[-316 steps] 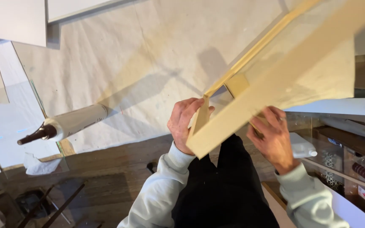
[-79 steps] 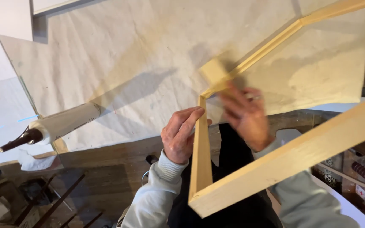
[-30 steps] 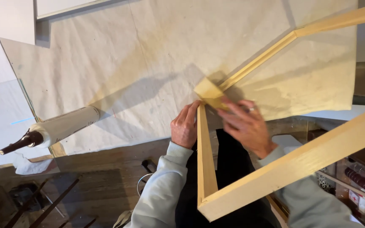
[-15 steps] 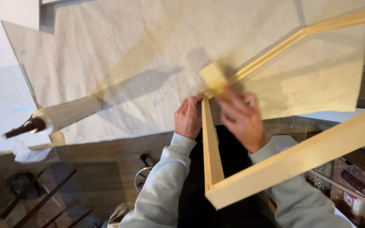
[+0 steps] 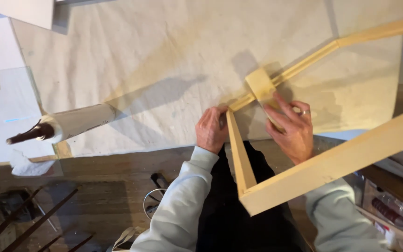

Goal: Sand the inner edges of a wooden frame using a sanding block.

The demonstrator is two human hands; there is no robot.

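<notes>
Frame: wooden frame (image 5: 332, 164) tilted up, far corner at twelve o'clock resting on paper-covered table (image 5: 164, 60).
Left hand (image 5: 212, 130): fingers clamped on corner, steadying it.
Right hand (image 5: 294, 128): fingers together, pressing sanding block (image 5: 263, 87) against rail at one o'clock.
Tube: glue cartridge (image 5: 66, 124) lying at nine o'clock.

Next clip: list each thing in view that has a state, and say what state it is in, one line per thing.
wooden frame: tilted, far corner resting on the paper, near corner raised toward the camera.
left hand: gripping the frame's far corner.
right hand: pressing the block.
sanding block: laid across the frame's far rail.
caulk tube: lying on its side, dark nozzle pointing left.
paper sheet: spread flat over the table.
</notes>
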